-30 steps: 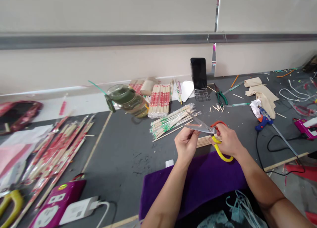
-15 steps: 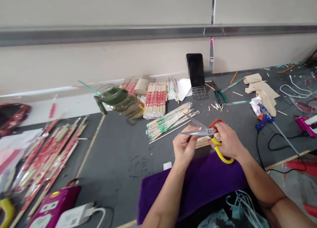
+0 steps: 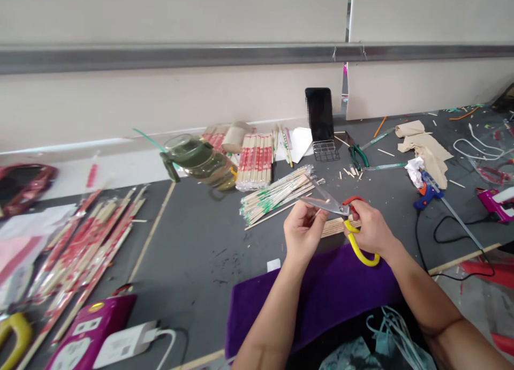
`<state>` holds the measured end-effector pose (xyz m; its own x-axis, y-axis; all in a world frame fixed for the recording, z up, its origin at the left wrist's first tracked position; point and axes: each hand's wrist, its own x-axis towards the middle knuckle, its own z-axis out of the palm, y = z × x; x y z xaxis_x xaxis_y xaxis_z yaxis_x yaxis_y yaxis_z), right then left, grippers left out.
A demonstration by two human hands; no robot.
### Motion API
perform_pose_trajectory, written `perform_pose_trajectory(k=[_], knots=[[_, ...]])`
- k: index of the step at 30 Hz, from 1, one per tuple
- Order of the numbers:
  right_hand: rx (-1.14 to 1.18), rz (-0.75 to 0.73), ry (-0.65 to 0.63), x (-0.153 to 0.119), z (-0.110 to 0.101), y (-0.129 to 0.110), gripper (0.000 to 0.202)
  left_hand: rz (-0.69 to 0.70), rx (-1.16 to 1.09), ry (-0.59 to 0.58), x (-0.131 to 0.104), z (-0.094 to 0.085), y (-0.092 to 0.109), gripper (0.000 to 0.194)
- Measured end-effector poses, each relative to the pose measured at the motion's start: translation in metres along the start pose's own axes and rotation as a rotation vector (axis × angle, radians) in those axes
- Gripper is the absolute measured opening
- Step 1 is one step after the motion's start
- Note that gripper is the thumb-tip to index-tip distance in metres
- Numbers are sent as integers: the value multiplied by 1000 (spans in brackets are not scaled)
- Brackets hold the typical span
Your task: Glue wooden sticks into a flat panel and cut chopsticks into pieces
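My right hand point(image 3: 371, 228) grips a pair of scissors point(image 3: 339, 208) with one red and one yellow handle loop. Their blades are spread and point left, over my left hand point(image 3: 303, 228). The left fingers are pinched on a thin wooden stick point(image 3: 317, 213), mostly hidden by the fingers; a short pale end shows by the blades. Beneath the scissors a row of wooden sticks point(image 3: 333, 227) lies side by side on the dark table point(image 3: 193, 241). Just beyond is a bundle of chopsticks in clear, green-printed wrappers point(image 3: 273, 196).
A green-lidded jug point(image 3: 201, 164) and red-wrapped chopsticks point(image 3: 256, 161) stand behind. A phone point(image 3: 320, 113) leans in a wire stand. Pliers point(image 3: 355, 150), a blue glue gun point(image 3: 426, 193) with its cord, and a purple cloth point(image 3: 321, 306) are near. More wrapped chopsticks point(image 3: 88, 241) lie left.
The scissors' blades have shifted slightly right and up, and the left fingers now sit close below them. The whole view has shifted a little to the left.
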<state>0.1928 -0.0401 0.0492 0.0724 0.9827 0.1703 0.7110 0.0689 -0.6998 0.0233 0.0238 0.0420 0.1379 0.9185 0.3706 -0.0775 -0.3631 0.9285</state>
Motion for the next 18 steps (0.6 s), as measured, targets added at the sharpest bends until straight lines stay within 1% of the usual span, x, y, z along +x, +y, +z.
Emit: perform_pose_trajectory(k=[3,5,11,18], knots=[[13,28,-10,2,1,0,22,58,70,33,1,-1,-4,16],[12,34,-15,3,2,0,22,83,121,33,1,-2,-4,15],[-6,66,-22,4,4,1,24,54,194,2,1,-3,-4,17],[1,34,-11,4,4,2,24,73,232,-13,0,-5,-6,17]])
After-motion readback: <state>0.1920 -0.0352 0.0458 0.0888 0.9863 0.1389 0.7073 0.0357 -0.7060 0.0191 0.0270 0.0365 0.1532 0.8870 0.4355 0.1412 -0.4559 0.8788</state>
